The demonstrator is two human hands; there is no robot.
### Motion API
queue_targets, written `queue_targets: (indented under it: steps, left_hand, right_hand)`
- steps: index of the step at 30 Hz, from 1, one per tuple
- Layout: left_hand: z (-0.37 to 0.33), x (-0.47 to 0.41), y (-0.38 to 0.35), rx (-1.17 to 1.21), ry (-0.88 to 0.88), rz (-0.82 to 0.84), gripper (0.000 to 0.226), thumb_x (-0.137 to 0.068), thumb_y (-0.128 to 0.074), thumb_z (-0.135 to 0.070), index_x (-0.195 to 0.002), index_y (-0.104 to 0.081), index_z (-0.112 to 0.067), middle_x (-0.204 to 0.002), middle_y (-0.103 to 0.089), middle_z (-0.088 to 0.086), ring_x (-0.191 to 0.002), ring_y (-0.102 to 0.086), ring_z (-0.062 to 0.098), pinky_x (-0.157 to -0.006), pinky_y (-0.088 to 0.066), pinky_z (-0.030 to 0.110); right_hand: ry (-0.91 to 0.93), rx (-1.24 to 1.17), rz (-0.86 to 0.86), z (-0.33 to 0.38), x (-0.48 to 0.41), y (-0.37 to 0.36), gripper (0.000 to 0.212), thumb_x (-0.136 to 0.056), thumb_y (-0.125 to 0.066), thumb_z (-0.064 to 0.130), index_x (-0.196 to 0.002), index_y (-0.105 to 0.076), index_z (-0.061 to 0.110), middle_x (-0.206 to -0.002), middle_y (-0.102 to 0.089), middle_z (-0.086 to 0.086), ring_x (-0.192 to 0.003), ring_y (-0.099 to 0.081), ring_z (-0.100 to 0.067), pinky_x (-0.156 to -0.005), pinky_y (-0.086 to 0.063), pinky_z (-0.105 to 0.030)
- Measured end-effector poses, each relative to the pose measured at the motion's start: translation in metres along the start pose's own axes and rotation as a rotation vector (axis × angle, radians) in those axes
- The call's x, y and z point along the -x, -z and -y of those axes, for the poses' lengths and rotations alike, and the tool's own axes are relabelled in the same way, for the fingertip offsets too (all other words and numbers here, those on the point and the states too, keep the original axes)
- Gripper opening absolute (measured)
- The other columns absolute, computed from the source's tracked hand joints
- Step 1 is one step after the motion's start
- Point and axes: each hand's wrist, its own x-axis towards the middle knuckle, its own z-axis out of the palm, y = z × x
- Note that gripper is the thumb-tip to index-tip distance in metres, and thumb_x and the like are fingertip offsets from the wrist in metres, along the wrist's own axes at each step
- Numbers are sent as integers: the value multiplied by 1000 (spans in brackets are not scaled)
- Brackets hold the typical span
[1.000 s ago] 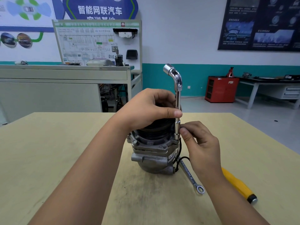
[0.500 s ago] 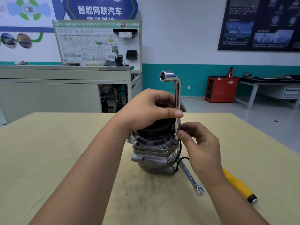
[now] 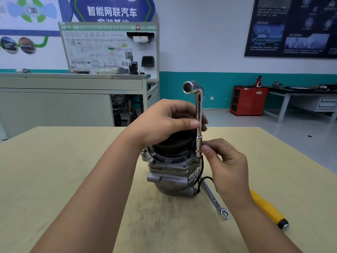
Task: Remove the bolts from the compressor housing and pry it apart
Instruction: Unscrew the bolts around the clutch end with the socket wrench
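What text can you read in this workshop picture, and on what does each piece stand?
"智能网联汽车": blue wall sign.
"HV": white wiring board; its other print is too small.
Second line of the sign: cut off by the board, unreadable.
Too blurred to read: dark poster, stamp on the spanner.

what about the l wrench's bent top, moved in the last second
Yes: the L wrench spun in place; its bent top swung left, toward the camera, against the still compressor.

Compressor (image 3: pixel 169 172) upright on counter (image 3: pixel 54 170). L-shaped socket wrench (image 3: pixel 199 125) vertical on right flange bolt; left hand (image 3: pixel 164 121) grips shaft, right hand (image 3: pixel 226 165) pinches socket end. Ring spanner (image 3: pixel 215 199) and yellow-handled screwdriver (image 3: pixel 268 209) lie near right.
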Motion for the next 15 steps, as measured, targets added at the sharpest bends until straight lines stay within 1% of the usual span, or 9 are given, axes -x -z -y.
queue_targets:
  steps: [3, 5, 6, 9, 10, 12, 15]
  left_hand:
    - [0, 0, 0, -44, -3, -25, 13, -82, -70, -12, -83, -69, -25, -80, -74, -10, -82, -69, 3, -78, -48, 12]
    - [-2, 0, 0, -55, 5, -39, 9, -76, -72, -18, -82, -68, -23, -77, -73, -11, -78, -67, 2, -77, -48, 11]
    - [-2, 0, 0, -62, 6, -45, 9, -73, -73, -21, -82, -68, -22, -76, -72, -11, -77, -67, 2, -76, -48, 11]
    - [-2, -1, -2, -82, 7, -58, 9, -74, -74, -19, -80, -68, -22, -73, -70, -11, -75, -65, 3, -76, -50, 13]
    - [-3, -1, -2, -83, 6, -61, 10, -71, -74, -23, -80, -68, -22, -73, -70, -11, -75, -65, 3, -76, -50, 13]
    - [-4, 0, -3, -85, -1, -67, 19, -65, -72, -32, -80, -68, -21, -72, -69, -11, -73, -64, 4, -75, -50, 15]
    - [-3, -1, -3, -95, 0, -78, 26, -63, -71, -37, -81, -68, -18, -73, -69, -10, -72, -64, 5, -76, -51, 20]
  right_hand:
    - [-62, -34, -10, 0, 1, 0, 31, -86, -62, 3, -79, -66, 32, -77, -68, 17, -76, -61, 3, -69, -42, -6]
    - [-81, -45, -19, 0, 1, -1, 31, -88, -61, 4, -79, -65, 34, -77, -68, 20, -76, -61, 3, -69, -44, -7]
    - [-77, -44, -20, 0, 1, -1, 30, -88, -61, 6, -79, -65, 34, -77, -68, 20, -76, -61, 2, -69, -44, -8]
    - [-69, -45, -1, 2, 2, -2, 15, -85, -58, 19, -82, -64, 32, -79, -67, 17, -78, -61, 0, -71, -44, -9]
    - [-66, -42, 8, 3, 2, -3, 13, -83, -57, 21, -83, -64, 32, -80, -67, 15, -79, -61, -1, -71, -43, -8]
    - [-32, -6, 24, 5, 2, -3, 14, -79, -61, 21, -84, -63, 34, -81, -65, 12, -80, -59, -1, -72, -42, -8]
    - [34, 59, 23, 6, 0, -3, 21, -74, -67, 19, -84, -60, 36, -82, -59, 9, -79, -56, -2, -72, -41, -8]
